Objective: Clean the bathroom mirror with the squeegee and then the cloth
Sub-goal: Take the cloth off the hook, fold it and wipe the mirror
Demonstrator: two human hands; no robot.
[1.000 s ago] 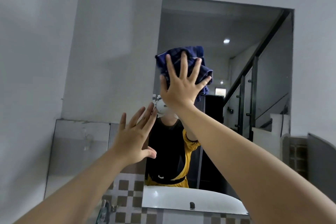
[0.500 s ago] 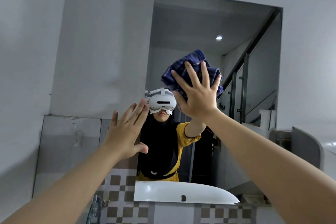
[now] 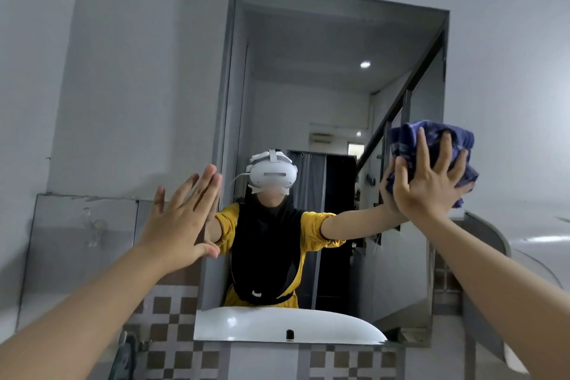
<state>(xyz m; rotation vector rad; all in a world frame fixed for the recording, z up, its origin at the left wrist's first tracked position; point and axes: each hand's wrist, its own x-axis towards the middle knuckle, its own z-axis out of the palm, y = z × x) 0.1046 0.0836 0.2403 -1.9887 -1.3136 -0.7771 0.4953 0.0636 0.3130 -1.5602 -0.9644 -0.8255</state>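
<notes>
The bathroom mirror [image 3: 308, 95] hangs on the grey wall ahead and reflects a person with both arms raised. My right hand [image 3: 427, 185] presses a crumpled dark blue cloth [image 3: 431, 133] flat against the mirror's right edge, fingers spread over it. My left hand [image 3: 182, 222] is held up flat with fingers apart at the mirror's left edge and holds nothing. No squeegee is in view.
A white sink [image 3: 277, 327] shows in the mirror's bottom. Brown and white checked tiles [image 3: 172, 318] run below the mirror. A glass panel [image 3: 77, 241] leans on the wall at left. A curved grey fixture [image 3: 493, 244] stands at right.
My right hand has swept the cloth from the mirror's upper middle down and across to its right edge. My left hand stayed by the left edge.
</notes>
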